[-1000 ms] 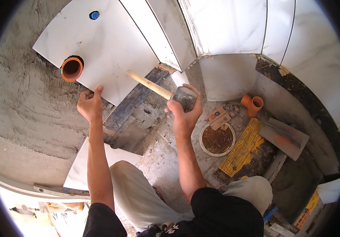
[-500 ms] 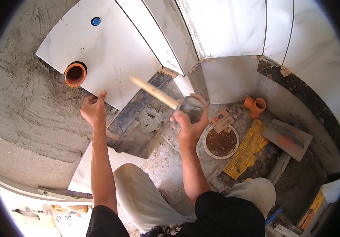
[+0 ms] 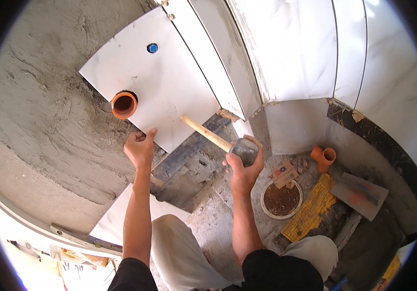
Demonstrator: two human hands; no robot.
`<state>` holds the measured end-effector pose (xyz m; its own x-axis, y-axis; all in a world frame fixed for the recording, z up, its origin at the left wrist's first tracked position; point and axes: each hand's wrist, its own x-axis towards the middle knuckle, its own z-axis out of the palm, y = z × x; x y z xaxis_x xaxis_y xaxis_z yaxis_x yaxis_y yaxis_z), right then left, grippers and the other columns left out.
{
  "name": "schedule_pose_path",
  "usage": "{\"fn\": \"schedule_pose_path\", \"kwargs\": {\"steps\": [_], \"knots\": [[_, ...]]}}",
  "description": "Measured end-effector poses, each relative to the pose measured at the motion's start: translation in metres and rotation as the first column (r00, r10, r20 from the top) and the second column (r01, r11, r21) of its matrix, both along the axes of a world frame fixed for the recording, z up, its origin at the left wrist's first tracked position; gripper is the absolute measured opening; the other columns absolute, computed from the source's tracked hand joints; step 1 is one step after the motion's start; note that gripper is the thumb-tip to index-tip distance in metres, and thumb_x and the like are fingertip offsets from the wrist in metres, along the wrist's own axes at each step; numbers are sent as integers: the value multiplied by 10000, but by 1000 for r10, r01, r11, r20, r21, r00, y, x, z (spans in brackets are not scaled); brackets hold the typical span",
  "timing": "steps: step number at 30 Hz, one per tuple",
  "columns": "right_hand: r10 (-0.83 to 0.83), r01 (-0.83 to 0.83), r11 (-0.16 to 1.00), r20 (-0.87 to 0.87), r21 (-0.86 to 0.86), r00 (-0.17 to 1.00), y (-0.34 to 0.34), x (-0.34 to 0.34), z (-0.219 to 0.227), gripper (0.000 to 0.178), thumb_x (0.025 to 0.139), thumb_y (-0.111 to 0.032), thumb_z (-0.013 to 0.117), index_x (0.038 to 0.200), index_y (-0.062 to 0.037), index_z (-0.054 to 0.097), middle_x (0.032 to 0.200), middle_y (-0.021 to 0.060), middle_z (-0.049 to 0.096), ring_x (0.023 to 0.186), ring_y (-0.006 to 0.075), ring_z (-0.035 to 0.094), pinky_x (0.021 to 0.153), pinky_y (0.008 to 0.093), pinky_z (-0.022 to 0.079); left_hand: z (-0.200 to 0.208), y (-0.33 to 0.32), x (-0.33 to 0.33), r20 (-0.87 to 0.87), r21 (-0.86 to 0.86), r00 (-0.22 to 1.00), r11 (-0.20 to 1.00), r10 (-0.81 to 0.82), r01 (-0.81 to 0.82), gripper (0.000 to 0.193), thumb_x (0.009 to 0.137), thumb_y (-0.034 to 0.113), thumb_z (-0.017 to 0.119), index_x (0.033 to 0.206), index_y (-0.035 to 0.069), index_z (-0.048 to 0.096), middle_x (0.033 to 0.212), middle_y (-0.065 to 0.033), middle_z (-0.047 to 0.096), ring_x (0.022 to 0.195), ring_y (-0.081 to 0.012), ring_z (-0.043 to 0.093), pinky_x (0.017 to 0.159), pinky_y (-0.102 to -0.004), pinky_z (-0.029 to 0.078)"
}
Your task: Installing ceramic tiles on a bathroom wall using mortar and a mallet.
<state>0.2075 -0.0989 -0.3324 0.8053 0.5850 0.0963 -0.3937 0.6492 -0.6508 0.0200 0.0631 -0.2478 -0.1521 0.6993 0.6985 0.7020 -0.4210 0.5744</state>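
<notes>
My left hand (image 3: pixel 139 148) is closed at the lower edge of a white marble-look tile (image 3: pixel 169 82), its thumb against the edge and its fingers curled. An orange pipe (image 3: pixel 123 105) sticks out through a notch in that tile, and a blue plug (image 3: pixel 152 48) shows in a round hole higher up. My right hand (image 3: pixel 248 174) grips a mallet by its dark head, so its wooden handle (image 3: pixel 206 132) points at the tile. The handle's tip lies over the tile's lower part; whether it touches, I cannot tell.
Rough grey mortar (image 3: pixel 38 106) covers the wall at left. Below the tile runs a dark ledge (image 3: pixel 184 145). On the floor are a round drain (image 3: pixel 282 200), an orange pipe fitting (image 3: pixel 323 158), a yellow bag (image 3: pixel 310 208) and a flat trowel (image 3: pixel 361 195). Another white tile (image 3: pixel 121 218) lies beside my left forearm.
The view has shifted, so everything sits lower and further right. The mallet looks less blurred. My left hand stays at the tile's edge, and my right hand keeps its hold.
</notes>
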Motion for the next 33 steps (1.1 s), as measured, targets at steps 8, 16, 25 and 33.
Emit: {"fn": "schedule_pose_path", "kwargs": {"steps": [8, 16, 25, 33], "knots": [[34, -33, 999, -30, 12, 999, 7, 5, 9, 534, 737, -1, 673, 1244, -13, 509, 955, 89, 637, 612, 122, 597, 495, 243, 484, 2, -29, -21, -75, 166, 996, 984, -53, 65, 225, 812, 203, 817, 755, 17, 704, 615, -55, 630, 561, -118, 553, 555, -298, 460], [33, -34, 996, 18, 85, 999, 2, -3, 10, 588, 736, 17, 665, 1293, -7, 479, 948, 88, 578, 700, 134, 587, 605, 286, 518, 260, 17, 57, -575, 556, 818, 744, 21, 371, 286, 869, 326, 745, 993, 69, 726, 862, -143, 707, 766, -268, 665, 743, -390, 522], [-107, 109, 982, -18, 154, 994, 5, 9, 43, 625, 731, -51, 638, 1331, -10, 467, 996, 154, 651, 639, 187, 630, 490, 284, 519, 276, 69, 95, -755, 213, 652, 913, -72, 347, 386, 830, 269, 774, 1169, 96, 712, 1067, -164, 727, 1006, -324, 686, 891, -400, 522], [-150, 106, 956, 144, 275, 978, 28, 24, 80, 587, 757, -11, 706, 1298, 18, 481, 1052, 127, 629, 792, 129, 600, 671, 259, 538, 274, 76, 94, -753, 292, 657, 875, -39, 387, 426, 820, 297, 786, 1200, 114, 718, 1116, -162, 719, 1055, -355, 672, 925, -410, 520]]}}
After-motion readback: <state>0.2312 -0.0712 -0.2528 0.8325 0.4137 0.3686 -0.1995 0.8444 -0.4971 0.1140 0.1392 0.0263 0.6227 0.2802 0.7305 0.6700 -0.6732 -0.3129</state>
